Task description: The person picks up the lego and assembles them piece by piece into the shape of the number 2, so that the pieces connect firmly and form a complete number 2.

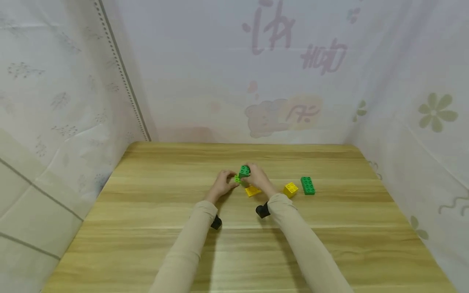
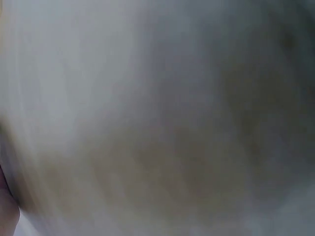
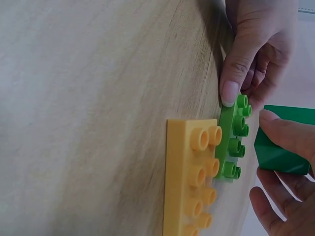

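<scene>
My right hand [image 1: 257, 178] grips a dark green toy brick [image 1: 244, 171] between thumb and fingers, raised above the table. In the right wrist view, that dark green brick [image 3: 278, 152] is apart from the bricks below. My left hand [image 1: 221, 184] pinches one end of a thin light green brick [image 3: 229, 140], with the thumb on its edge. Beside the light green brick lies a thin orange-yellow brick [image 3: 178, 172], studs showing; the two appear to touch. The left wrist view is too blurred to make out anything but a bit of skin at its lower left.
To the right of my right hand are a yellow brick [image 1: 290, 189] and a long green brick [image 1: 307, 185] on the wooden table [image 1: 165, 171]. Black wrist devices [image 1: 262, 211] hang under both forearms. Printed cloth [image 1: 205, 81] closes off the back and sides.
</scene>
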{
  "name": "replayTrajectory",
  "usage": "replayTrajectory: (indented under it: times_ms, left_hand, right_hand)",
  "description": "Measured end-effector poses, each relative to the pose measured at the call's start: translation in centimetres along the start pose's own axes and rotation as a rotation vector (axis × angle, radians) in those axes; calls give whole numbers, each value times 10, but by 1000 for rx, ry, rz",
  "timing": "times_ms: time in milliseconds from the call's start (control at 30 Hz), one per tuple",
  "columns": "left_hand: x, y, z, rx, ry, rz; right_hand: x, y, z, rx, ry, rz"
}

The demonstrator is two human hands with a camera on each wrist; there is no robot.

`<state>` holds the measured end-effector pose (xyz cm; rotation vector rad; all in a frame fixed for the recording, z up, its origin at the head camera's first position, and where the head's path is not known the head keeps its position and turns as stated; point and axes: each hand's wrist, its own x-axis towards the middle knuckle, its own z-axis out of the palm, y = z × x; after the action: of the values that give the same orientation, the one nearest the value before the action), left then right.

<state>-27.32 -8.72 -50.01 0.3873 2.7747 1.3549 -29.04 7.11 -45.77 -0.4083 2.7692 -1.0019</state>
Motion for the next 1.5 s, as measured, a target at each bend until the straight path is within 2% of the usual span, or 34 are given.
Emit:
replayTrajectory:
  times_ms: [233,533,867,1033,1267,1400,1500]
  left_hand:
    - [-5,5,3,-22,-13,-25]
    - [-9,2,4,-49,-28,-61]
    - [-6,1,3,-69,-33,-80]
    - [-3,1,3,-90,-15,-18]
    - [3,-2,3,-102,10,44]
    - [6,-2,2,-100,20,60]
    - [6,-1,1,-93,15,44]
  right_hand:
    - [4,0,3,-21,-31,-7]
    - [6,1,7,-7,-56,-27]
    - [9,-2,2,3,-118,-13]
    - [13,-2,3,-21,-131,-55]
    - [18,-2,5,-25,-145,-67]
    - [19,-2,5,-40,-139,-82]
    - [19,-2,4,-56,-139,-88]
